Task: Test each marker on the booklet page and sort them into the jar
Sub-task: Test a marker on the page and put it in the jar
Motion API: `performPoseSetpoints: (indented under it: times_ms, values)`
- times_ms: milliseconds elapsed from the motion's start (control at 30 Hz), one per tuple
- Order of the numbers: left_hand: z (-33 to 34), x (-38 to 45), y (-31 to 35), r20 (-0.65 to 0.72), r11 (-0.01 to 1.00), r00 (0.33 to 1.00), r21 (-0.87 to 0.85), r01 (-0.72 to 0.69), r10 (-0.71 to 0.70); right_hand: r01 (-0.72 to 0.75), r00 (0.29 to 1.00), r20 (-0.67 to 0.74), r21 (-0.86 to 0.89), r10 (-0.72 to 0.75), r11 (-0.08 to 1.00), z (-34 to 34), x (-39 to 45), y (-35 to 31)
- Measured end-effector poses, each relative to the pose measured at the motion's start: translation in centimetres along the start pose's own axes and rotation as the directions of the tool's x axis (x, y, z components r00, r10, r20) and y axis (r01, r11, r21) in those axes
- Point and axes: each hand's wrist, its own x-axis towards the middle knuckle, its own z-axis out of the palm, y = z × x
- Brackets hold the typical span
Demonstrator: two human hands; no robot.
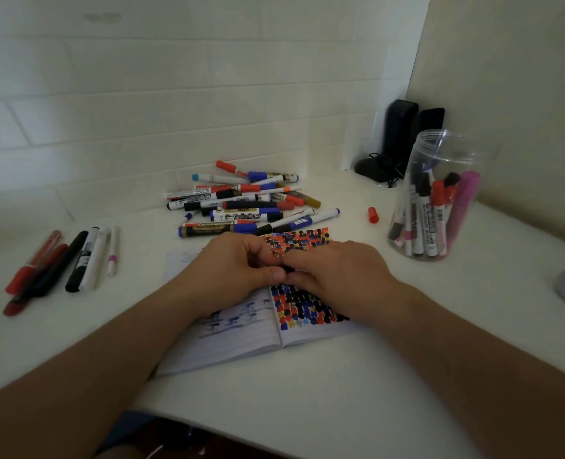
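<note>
- White table point(307, 385) under everything, running out on all sides from the meeting point of the two hands.
- Open booklet point(241, 339) directly beneath the grip, lying flat; right page packed with black, blue, red and orange test blots, left page carrying faint blue smudges, upper part of the spread covered by the hands.
- Clear plastic jar point(440, 193) well to the right of the grip and a little farther back, upright, lidless; inside, several markers standing on end and leaning, among them white barrels with black and red caps and one pink one.
- Loose pile of markers point(241, 207) just beyond the grip, heaped crosswise with red, blue, black and gold caps, nearest ones almost touching the booklet's far edge.
- Row of markers point(69, 260) well to the left of the grip, laid side by side: red, black, white.
- Left hand point(238, 266) and right hand point(334, 270) pressed together over the booklet, fingers curled inward, pinching a small black marker point(287, 269) between them; only a sliver of it visible, so which end sits in which hand impossible to tell.
- Lone red cap point(373, 214) right of and beyond the grip, between pile and jar.
</note>
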Motion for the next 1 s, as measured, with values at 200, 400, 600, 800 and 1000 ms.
performPoseSetpoints:
  times_ms: [200, 400, 600, 800, 1000]
  values:
    - [0.3, -0.2, -0.4, -0.03, 1.0, 1.0, -0.016, 0.002, -0.002, -0.26, 0.963, 0.115, 0.146, 0.245, 0.954, -1.8, -0.2, 0.6]
    - [0.8, -0.6, 0.0, 0.034, 0.979, 0.998, 0.195, -0.06, 0.055, -0.267, 0.865, 0.184, 0.956, 0.467, 0.118, -5.8, -2.2, 4.8]
    - [1.2, -0.3, 0.2, 0.082, 0.954, 0.99, 0.27, -0.13, 0.111, -0.139, 0.964, 0.158, 0.985, 0.215, -0.1, -6.0, -3.8, 6.3]
    - [1.5, -0.2, -0.5, 0.073, 0.944, 0.987, 0.289, -0.159, 0.144, -0.191, 0.958, 0.185, 0.982, 0.221, 0.006, -1.2, -5.3, 5.6]
    - [1.5, -0.2, -0.4, 0.06, 0.948, 0.986, 0.271, -0.165, 0.155, -0.248, 0.941, 0.135, 0.9, 0.311, 0.359, -0.9, -5.8, 5.2]
